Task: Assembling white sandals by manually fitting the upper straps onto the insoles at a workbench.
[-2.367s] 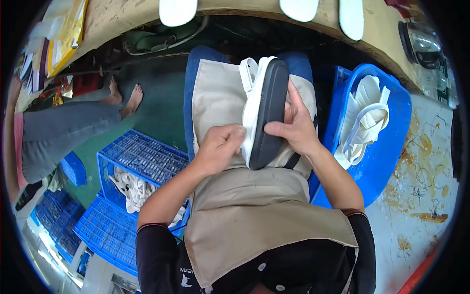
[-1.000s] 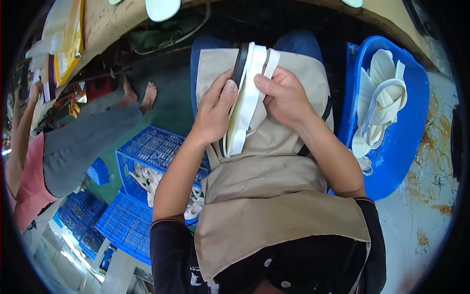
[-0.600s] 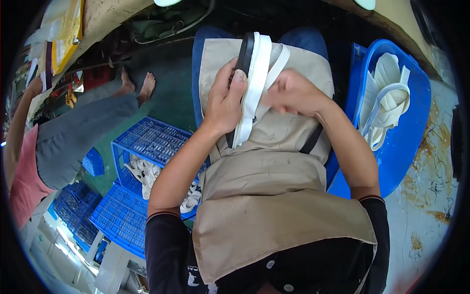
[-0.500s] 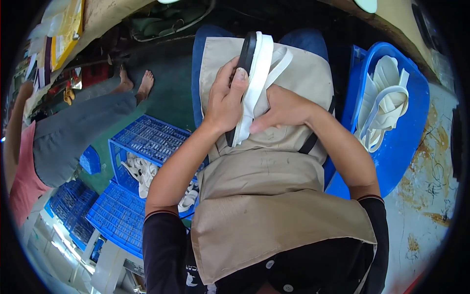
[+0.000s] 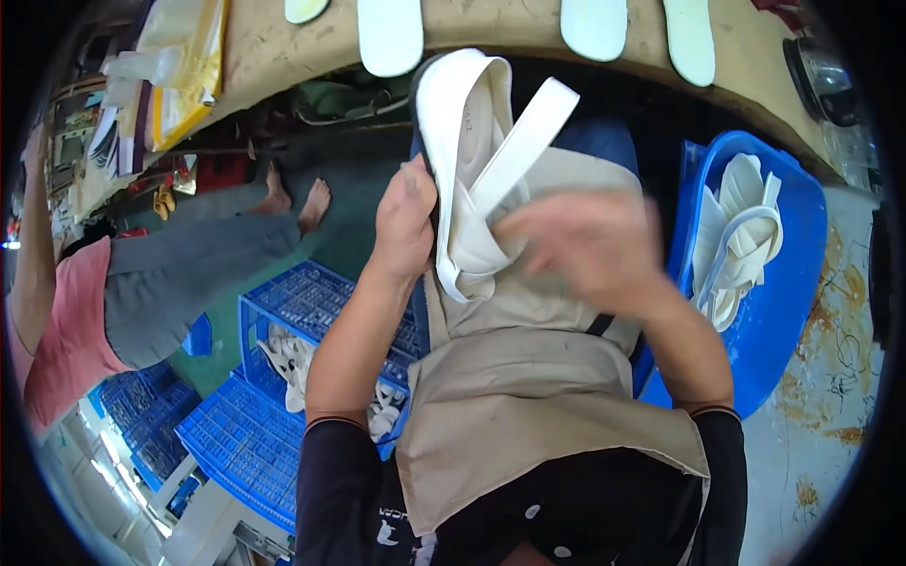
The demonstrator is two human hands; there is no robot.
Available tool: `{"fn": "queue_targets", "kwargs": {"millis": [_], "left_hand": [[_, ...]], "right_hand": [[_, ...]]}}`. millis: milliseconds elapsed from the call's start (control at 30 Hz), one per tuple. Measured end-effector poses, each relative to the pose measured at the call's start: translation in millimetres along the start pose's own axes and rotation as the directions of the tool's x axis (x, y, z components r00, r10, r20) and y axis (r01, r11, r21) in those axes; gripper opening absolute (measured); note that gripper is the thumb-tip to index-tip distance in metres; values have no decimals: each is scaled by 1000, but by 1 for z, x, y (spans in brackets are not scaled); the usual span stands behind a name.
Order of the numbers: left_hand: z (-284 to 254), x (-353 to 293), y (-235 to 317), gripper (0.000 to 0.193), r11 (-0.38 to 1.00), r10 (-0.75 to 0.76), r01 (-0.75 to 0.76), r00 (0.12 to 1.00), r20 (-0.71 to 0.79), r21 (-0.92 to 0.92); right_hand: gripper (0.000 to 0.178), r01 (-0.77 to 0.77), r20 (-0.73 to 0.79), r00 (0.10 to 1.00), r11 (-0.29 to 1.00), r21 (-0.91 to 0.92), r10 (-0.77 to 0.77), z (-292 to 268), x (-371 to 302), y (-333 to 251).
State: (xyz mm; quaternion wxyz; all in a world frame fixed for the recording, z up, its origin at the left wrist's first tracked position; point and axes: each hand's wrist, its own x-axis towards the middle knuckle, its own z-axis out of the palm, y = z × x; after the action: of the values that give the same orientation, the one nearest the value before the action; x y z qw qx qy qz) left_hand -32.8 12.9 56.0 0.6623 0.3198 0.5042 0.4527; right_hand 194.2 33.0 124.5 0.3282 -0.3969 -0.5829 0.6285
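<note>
A white sandal [image 5: 491, 179] with a dark outsole is tilted over my lap, its pale footbed and crossed front straps facing up. One loose strap sticks out toward the right. My left hand [image 5: 406, 222] is closed around the sandal's left side, thumb up along the sole edge. Close to the front straps, on the right, is my right hand [image 5: 590, 250], smeared by motion; whether its fingers touch the straps cannot be made out. Under the sandal, a beige apron [image 5: 538, 349] covers my lap.
Several pale insoles [image 5: 390, 38] lie along the edge of the workbench [image 5: 491, 24] ahead. To my right, a blue tub [image 5: 802, 245] holds white strapped uppers [image 5: 741, 231]. Blue crates [image 5: 245, 443] with white sandals stand at left, near another person's legs [image 5: 189, 292].
The sandal has turned from edge-on to show its footbed and straps. My right hand has come off its underside and moved right. The view has shifted, bringing more workbench and insoles in.
</note>
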Motion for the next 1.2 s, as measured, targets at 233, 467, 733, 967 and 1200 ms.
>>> {"fn": "queue_targets", "kwargs": {"millis": [233,467,733,967,1200], "left_hand": [[54,1,-10,38,954,288,-286,958,3,-90],[52,8,17,30,182,811,-696,506,293,695],[80,-2,27,18,437,750,-541,660,41,718],[73,6,46,13,962,173,-166,985,-13,218],[47,31,27,18,984,-95,119,980,174,-130]], "right_hand": [[35,231,-218,918,894,-384,-330,-26,28,21],[40,311,-60,920,814,-490,-387,-15,22,17],[18,153,-349,864,851,-503,-362,-21,16,24],[16,-293,148,955,888,354,256,-71,21,17],[28,-47,-209,975,990,136,76,-45,29,40]]}}
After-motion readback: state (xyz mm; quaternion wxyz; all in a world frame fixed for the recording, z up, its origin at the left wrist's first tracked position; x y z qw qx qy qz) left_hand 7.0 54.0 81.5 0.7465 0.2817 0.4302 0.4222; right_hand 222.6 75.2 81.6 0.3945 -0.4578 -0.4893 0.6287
